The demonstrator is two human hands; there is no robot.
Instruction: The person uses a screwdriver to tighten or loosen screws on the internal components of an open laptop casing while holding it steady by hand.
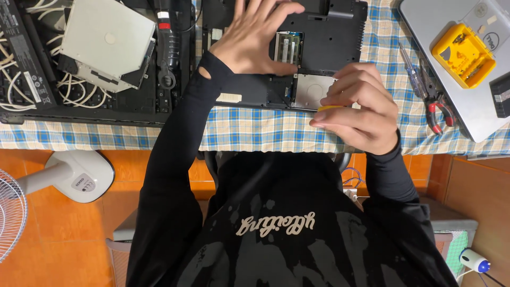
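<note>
Head view: right hand pinches yellow-handled screwdriver, handle pointing left.

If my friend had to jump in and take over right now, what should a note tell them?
Left hand: spread flat on the upturned black laptop, fingers beside the open memory slot; it grips nothing.
Right hand: closed on a tool with a yellow handle, held at the laptop's near edge by the silver hard drive. The tip is hidden.
Done: the covers over the memory and drive bays are off.
Left: the drive and memory sticks sit in their bays.
Nearby: pliers and a yellow bit case to the right, on and beside a silver laptop.
</note>
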